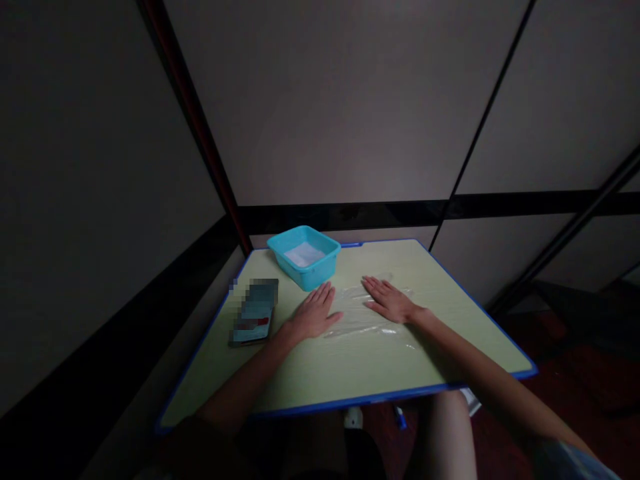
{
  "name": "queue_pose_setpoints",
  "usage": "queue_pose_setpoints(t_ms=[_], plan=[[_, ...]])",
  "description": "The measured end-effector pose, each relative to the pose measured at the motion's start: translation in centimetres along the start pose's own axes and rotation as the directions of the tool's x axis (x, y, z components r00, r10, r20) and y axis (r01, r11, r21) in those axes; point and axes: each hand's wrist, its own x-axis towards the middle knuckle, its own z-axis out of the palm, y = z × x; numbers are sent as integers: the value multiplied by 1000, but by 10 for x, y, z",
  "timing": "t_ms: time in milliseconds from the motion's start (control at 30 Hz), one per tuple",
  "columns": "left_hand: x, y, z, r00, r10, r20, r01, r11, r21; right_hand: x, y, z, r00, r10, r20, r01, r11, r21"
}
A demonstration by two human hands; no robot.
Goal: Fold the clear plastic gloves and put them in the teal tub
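Observation:
A clear plastic bag or film (357,313) lies flat and slightly wrinkled on the pale yellow-green tabletop (320,380). My left hand (314,315) rests palm down at its left edge, fingers stretched out and pointing away from me. On the right part of the plastic lies my right hand (387,301), also flat, with its fingers extended to the upper left. Neither hand grips anything. Whether the plastic is a bag or a single sheet I cannot tell.
Behind my left hand stands a turquoise plastic basket (320,270) with something white (304,254) inside. A partly pixelated, dark, flat box-like object (256,313) lies at the left. Blue edging (360,399) rims the table, and a grey wall panel (340,120) rises behind it.

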Motion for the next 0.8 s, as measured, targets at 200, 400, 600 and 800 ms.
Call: queue_pose_setpoints(t_ms=[200, 400, 600, 800], plan=[[-5, 0, 1, 994, -19, -107, 11, 997, -76, -61, 28, -30, 998, 37, -54, -36, 999, 13], [-12, 31, -29, 966, 232, -112, -250, 949, -190, -107, -4, -64, 974, -227, 13, 226, 973, 40], [-10, 62, -26, 905, 426, 5, -411, 876, -252, -111, -28, -60, 954, -297, 49, 298, 954, -24], [-12, 60, -20, 913, 408, 24, -385, 878, -283, -76, -24, -90, 962, -274, -12, 272, 959, -85]])
